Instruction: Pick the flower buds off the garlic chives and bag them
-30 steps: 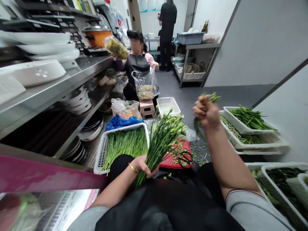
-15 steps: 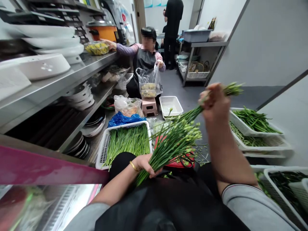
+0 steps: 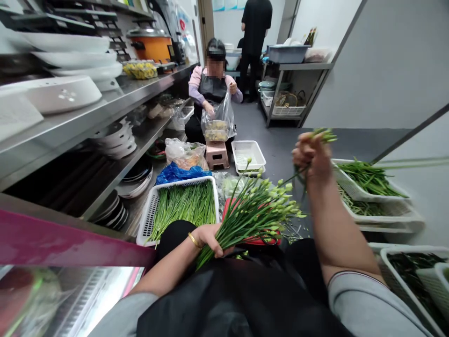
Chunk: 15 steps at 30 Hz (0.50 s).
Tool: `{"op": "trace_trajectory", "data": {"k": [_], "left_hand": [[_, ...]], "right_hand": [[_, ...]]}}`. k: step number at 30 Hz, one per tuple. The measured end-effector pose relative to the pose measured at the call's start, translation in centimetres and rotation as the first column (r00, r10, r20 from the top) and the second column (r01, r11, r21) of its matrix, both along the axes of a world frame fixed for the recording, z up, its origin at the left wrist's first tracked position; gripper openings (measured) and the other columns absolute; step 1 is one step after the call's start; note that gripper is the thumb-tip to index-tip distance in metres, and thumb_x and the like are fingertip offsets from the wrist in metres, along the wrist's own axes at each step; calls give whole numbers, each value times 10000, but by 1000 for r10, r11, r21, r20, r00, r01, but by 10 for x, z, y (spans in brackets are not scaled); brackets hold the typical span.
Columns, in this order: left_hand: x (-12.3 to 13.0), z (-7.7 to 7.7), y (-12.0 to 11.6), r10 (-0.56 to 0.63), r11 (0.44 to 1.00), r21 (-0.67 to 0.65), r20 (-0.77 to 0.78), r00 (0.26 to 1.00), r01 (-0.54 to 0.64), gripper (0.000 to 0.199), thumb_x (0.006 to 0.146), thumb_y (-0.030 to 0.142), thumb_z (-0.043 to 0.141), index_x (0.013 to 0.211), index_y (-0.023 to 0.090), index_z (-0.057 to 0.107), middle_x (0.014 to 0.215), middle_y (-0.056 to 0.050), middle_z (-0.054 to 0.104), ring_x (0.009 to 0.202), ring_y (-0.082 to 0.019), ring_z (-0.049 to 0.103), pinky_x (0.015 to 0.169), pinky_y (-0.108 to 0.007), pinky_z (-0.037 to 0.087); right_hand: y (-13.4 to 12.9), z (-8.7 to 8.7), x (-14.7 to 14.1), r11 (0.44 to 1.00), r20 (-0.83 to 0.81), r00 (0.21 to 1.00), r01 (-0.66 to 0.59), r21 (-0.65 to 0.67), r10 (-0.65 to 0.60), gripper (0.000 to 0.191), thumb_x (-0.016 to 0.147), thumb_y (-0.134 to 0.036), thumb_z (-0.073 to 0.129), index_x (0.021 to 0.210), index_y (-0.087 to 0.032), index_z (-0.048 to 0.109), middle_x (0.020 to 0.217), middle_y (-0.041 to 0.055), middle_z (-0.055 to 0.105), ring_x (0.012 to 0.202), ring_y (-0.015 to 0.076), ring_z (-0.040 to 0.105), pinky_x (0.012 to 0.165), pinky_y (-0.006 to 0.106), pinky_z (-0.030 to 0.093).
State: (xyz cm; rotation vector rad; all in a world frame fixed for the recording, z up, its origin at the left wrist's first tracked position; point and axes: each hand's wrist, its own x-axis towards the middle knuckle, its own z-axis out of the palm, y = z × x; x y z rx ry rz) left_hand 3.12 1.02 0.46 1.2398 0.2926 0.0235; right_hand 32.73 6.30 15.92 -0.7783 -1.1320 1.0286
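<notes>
A bunch of long green stems with pale buds (image 3: 252, 210) fans out over my lap, its lower end wrapped by my left hand (image 3: 211, 239). Raised to the right of it, my right hand (image 3: 312, 154) is closed on a smaller cluster of green stems (image 3: 326, 135), whose tips poke out above the fingers. Below the bunch, a red thing (image 3: 229, 206) is partly hidden by the stems. At the left, a white basket (image 3: 143, 229) holds many green stems lying side by side.
A person (image 3: 213, 84) sits ahead, handling a clear bag on a pink stool (image 3: 217, 155). Another person (image 3: 257, 32) stands behind. Metal shelves (image 3: 133, 100) with dishes line the left. A white basket (image 3: 257, 145) is ahead; baskets of green vegetables (image 3: 358, 187) stand right.
My right hand has lowered slightly, and fewer stems trail from it towards the bunch. The seated person's arm has moved from the shelf to the clear bag. The standing person has shifted slightly.
</notes>
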Motion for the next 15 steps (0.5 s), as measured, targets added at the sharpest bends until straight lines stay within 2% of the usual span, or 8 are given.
{"op": "trace_trajectory", "data": {"k": [2,4,6,8,9,11,13,15], "left_hand": [[2,5,-1,-5,1000,1,-14,1000,5,388,454,423,857,609,154,624,503,-20,589,433,-135,496,415,-257,398],[2,7,-2,-32,999,-13,-9,999,32,381,445,383,868,631,155,625,506,-13,592,434,-137,505,416,-254,407],[3,5,-1,-54,998,-16,9,998,55,361,463,363,865,634,152,628,507,-14,590,428,-138,510,411,-253,410],[4,2,-1,-51,999,-2,28,998,51,347,484,368,859,617,143,631,514,-26,593,429,-139,514,415,-256,417],[4,0,0,-43,999,3,30,999,43,347,490,375,857,614,139,636,518,-33,595,434,-141,516,420,-260,422],[3,-3,0,-32,999,-7,23,999,32,358,483,385,858,625,134,645,529,-40,601,441,-146,520,422,-266,423],[-1,-3,0,-24,999,-24,15,1000,25,366,476,392,858,631,138,646,537,-40,604,442,-147,521,420,-267,417],[-7,-3,0,2,1000,-23,6,1000,-2,364,479,393,855,633,141,642,543,-39,609,444,-141,517,420,-260,406]], "right_hand": [[7,-19,-28,962,21,968,-247,-114,251,542,480,-635,811,750,-229,574,469,-123,176,405,43,92,396,246,34],[9,-30,-48,877,45,892,-432,-210,450,507,503,-561,815,788,-188,622,479,-117,241,397,31,147,388,228,56],[8,-36,-63,812,73,826,-527,-253,559,472,528,-506,802,814,-162,653,481,-98,323,398,33,226,386,212,92],[6,-36,-76,794,106,799,-557,-243,592,438,545,-497,790,792,-158,664,474,-81,376,401,40,274,389,206,132],[6,-35,-81,804,121,803,-550,-226,583,427,548,-512,787,758,-163,659,465,-76,387,398,42,275,389,208,148],[8,-27,-83,874,128,869,-458,-159,479,417,567,-554,779,683,-184,627,442,-76,376,385,40,243,387,219,163],[12,-10,-68,965,100,960,-260,-39,263,418,600,-585,768,661,-211,592,431,-77,355,385,46,230,390,231,171],[15,16,-29,994,43,999,9,109,-14,421,619,-614,757,682,-244,567,426,-84,294,397,60,224,398,240,184]]}}
